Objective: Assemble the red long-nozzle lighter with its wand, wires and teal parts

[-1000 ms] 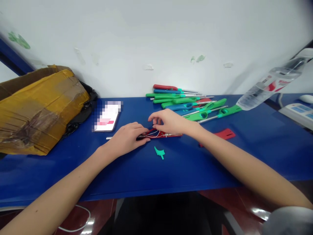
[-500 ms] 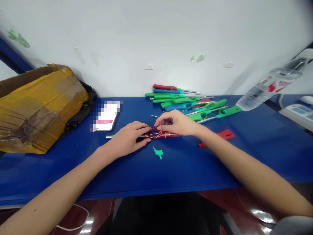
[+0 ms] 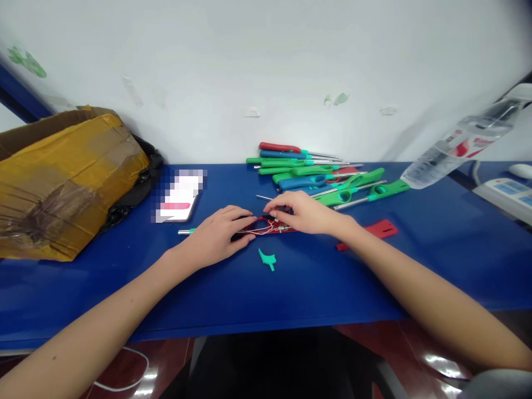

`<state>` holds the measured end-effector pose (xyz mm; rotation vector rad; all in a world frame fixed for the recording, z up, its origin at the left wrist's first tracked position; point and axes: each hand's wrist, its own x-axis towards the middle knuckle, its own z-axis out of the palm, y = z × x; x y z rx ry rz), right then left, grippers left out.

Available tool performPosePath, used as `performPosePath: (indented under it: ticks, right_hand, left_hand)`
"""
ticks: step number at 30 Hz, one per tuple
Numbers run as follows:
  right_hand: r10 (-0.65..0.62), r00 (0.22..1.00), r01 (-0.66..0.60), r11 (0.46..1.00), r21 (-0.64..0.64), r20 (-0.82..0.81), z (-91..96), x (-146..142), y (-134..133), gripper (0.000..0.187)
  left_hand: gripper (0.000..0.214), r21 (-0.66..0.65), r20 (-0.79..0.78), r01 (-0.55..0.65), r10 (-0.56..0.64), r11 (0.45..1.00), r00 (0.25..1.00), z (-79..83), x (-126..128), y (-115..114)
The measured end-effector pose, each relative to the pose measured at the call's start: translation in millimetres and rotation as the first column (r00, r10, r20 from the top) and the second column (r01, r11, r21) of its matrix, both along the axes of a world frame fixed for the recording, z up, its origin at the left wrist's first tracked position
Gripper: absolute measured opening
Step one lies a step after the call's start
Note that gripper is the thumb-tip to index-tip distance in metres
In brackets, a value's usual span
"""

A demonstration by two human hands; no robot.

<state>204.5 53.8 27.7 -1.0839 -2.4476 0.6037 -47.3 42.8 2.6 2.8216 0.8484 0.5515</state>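
An opened red lighter (image 3: 266, 229) lies on the blue table, with thin white wires and small metal parts showing inside. My left hand (image 3: 220, 235) is closed around its left part, from which the silver tube sticks out. Over the right part, my right hand (image 3: 305, 213) curls its fingers down at the wires and a small dark piece; exactly what they pinch is hidden. A loose green trigger (image 3: 267, 259) lies just in front of the lighter. The other red casing half (image 3: 376, 233) rests to the right, beneath my right forearm.
Several green, blue and red lighters (image 3: 307, 181) are piled near the wall. A phone (image 3: 177, 202) lies at the left beside a taped cardboard box (image 3: 70, 188). At the right stand a water bottle (image 3: 461, 144) and a white device (image 3: 509, 197).
My right hand has lowered slightly onto the lighter, and a small dark piece now shows by its fingertips. My left hand keeps its hold.
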Motion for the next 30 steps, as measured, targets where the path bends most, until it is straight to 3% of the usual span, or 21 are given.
performPosePath:
  ticks: [7, 16, 24, 30]
  right_hand:
    - [-0.023, 1.000, 0.022, 0.999, -0.023, -0.020, -0.1, -3.5, -2.4, 0.025]
    - [-0.046, 0.990, 0.033, 0.994, -0.102, -0.130, -4.6, -3.1, -1.1, 0.027]
    - [0.052, 0.989, -0.064, 0.994, -0.083, -0.139, -6.4, -2.4, -3.0, 0.031]
    - [0.028, 0.984, -0.058, 0.985, -0.164, -0.178, -2.4, -1.3, -2.7, 0.025]
  left_hand:
    - [0.029, 0.011, 0.099, -0.050, 0.049, 0.999, 0.994, -1.7, 2.1, -2.7]
    - [0.019, -0.143, 0.163, -0.065, 0.088, 0.988, 0.983, -2.7, 6.0, -3.4]
    - [0.015, -0.209, 0.193, -0.082, 0.123, 0.974, 0.974, -4.8, 6.1, -0.2]
    - [0.017, -0.232, 0.191, -0.104, 0.150, 0.967, 0.970, -4.9, 6.6, 0.0]
